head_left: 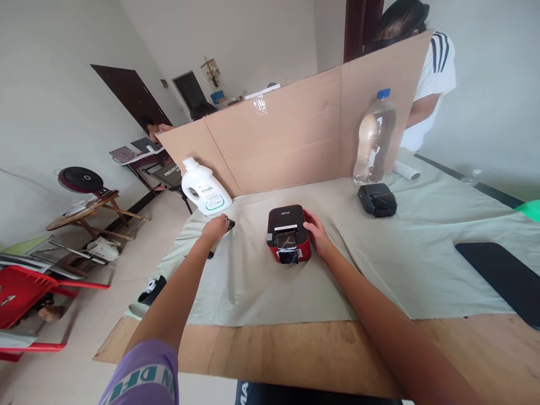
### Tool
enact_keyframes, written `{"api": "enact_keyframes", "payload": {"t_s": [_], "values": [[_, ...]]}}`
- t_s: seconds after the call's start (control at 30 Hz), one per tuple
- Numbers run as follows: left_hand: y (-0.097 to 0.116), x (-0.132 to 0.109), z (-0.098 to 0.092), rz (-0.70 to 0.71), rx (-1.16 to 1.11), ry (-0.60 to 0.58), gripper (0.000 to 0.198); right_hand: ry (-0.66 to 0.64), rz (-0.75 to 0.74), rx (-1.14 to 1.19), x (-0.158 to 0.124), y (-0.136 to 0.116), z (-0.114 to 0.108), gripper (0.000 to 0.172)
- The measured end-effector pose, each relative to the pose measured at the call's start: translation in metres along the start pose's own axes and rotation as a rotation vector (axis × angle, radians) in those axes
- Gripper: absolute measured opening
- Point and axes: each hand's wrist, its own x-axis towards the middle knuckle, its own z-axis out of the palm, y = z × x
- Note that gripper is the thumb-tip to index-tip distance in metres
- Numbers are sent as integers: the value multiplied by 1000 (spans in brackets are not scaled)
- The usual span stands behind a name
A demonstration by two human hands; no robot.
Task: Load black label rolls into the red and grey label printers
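Note:
A small red-and-black label printer [285, 218] stands upright on the cloth, with shiny black tape hanging over its front slot. Against its right side my right hand [318, 235] is closed, thumb near the top edge and fingers along the side. My left hand [216, 228] is to the left of the printer, closed around a slim dark object [230, 224]. Ends of that object poke out beyond my fingers; its kind is hidden. Just behind my left hand stands a white detergent bottle [206, 190].
A cardboard panel [291, 140] rises behind the cloth-covered table [270, 298]. To the right are a large water bottle [375, 140], a black boxy device [377, 200], a white roll [406, 170] and a black phone [502, 278]. Another person [439, 73] is behind the panel.

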Motion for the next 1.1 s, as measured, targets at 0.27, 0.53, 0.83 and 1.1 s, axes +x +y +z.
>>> {"api": "enact_keyframes", "payload": {"t_s": [0.27, 0.53, 0.83, 1.1], "values": [[-3, -97, -29, 81, -232, 184, 33, 21, -9, 0, 1, 0, 1, 49], [-15, -134, -2, -66, -457, 264, 35, 26, 22, 25, 3, 1, -1, 49], [-12, -121, 21, -35, -622, 249, 35, 19, 55, 0, -5, -16, 6, 44], [26, -110, 39, 82, -302, -30, 30, 20, 62, -44, -4, -19, 8, 47]]}}
